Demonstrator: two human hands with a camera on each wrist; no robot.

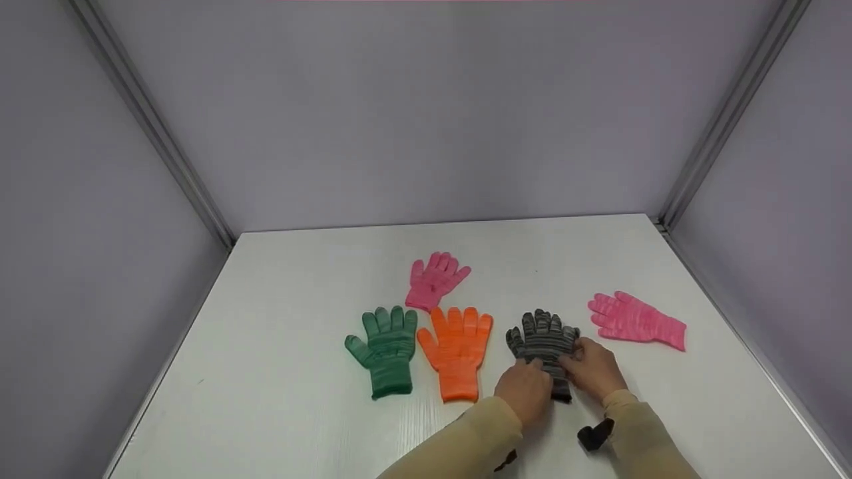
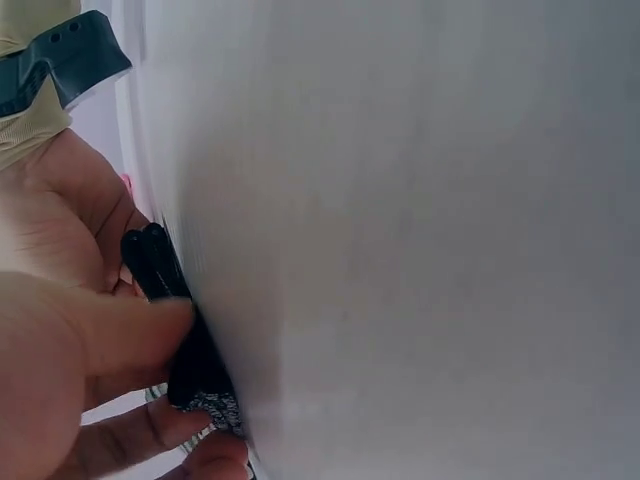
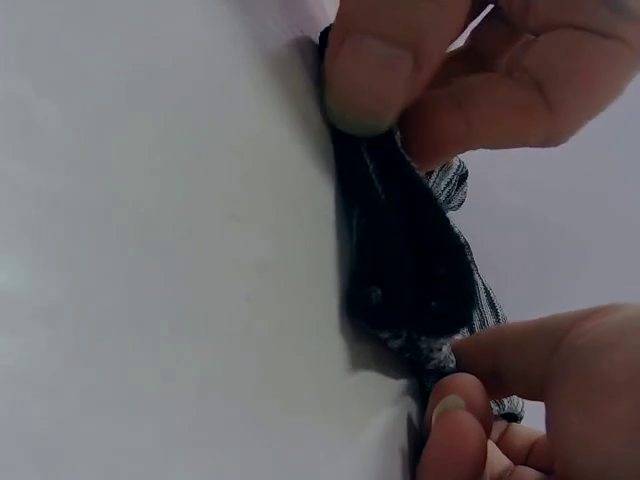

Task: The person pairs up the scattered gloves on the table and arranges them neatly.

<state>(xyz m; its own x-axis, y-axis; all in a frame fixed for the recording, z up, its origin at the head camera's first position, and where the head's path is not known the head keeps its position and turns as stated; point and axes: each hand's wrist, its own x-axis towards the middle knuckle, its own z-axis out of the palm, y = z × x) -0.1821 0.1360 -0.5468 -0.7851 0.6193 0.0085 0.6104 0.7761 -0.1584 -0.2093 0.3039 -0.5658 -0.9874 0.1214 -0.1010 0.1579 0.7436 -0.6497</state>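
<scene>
A dark grey striped knit glove (image 1: 547, 344) lies on the white table, fingers pointing away, with both hands on it. My left hand (image 1: 526, 391) pinches its near left side; the left wrist view shows the left thumb (image 2: 140, 335) against the black part of the glove (image 2: 185, 345). On the other side, my right hand (image 1: 594, 369) pinches the glove's right edge, and its fingertips (image 3: 455, 440) show low in the right wrist view. Just left of this glove lies an orange glove (image 1: 459, 356), and beyond that a green glove (image 1: 391, 352).
One pink glove (image 1: 436, 279) lies farther back, close behind the orange glove's fingertips. Another pink glove (image 1: 636, 320) lies at the right with its fingers pointing left. Grey panels (image 1: 426, 113) wall the table (image 1: 266, 319) at the back and both sides.
</scene>
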